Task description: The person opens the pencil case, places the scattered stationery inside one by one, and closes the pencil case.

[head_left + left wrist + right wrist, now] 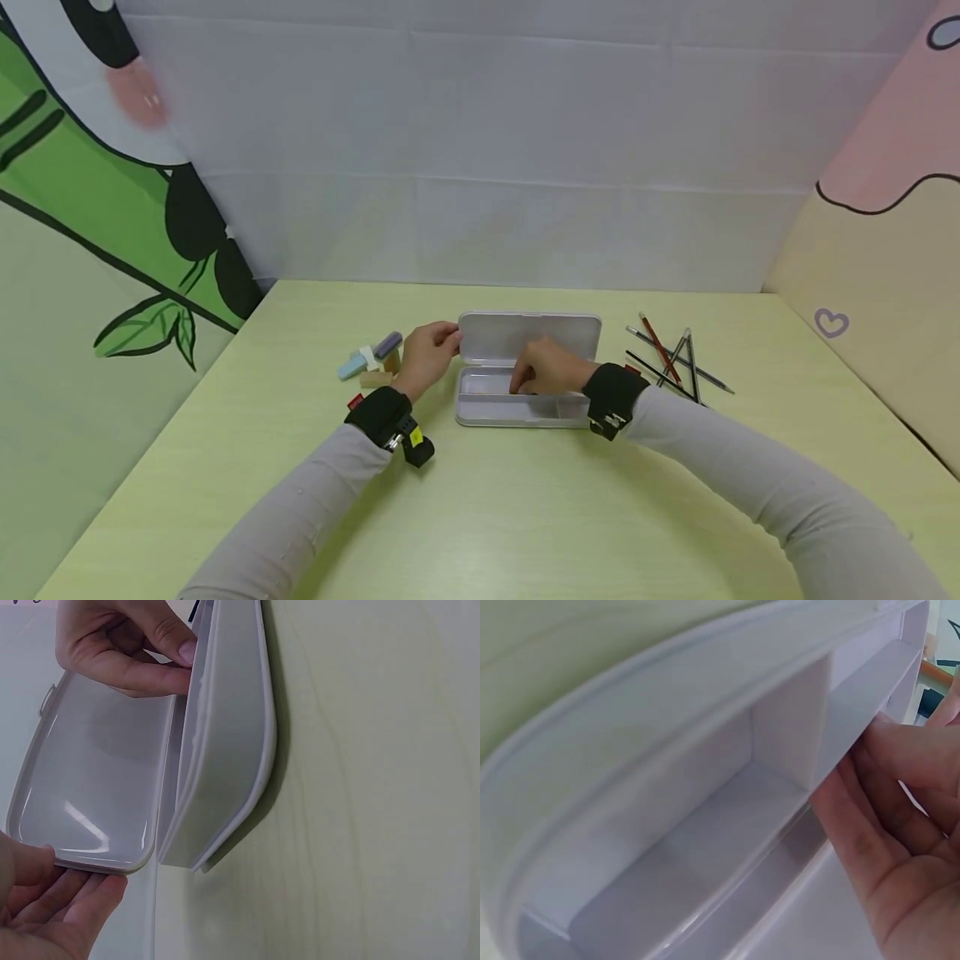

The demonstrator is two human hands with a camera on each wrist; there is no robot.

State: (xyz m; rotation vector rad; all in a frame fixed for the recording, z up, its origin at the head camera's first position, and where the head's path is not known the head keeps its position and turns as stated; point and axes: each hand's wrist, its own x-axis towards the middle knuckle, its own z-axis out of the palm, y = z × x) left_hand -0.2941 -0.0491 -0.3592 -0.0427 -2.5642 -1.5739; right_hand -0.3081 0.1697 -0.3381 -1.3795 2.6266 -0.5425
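A pale grey pencil case [491,420] lies open on the table, its lid [495,333] leaning back on the far side. My left hand [427,358] holds the lid's left edge; in the left wrist view its thumb and fingers [90,900] pinch the rim. Over the divided bottom tray is my right hand [551,367], fingers curled and pointing down into the rear compartment. In the right wrist view the fingers [855,840] are against the divider [787,735]. Whether they pinch something is hidden behind the divider.
Several pencils [693,367], dark ones and a red one, lie crossed to the right of the case. Left of it sits a small pile of blocks: a blue one [352,367], a purple one [387,344], a white one and tan ones. A white cloth wall [525,233] closes the back.
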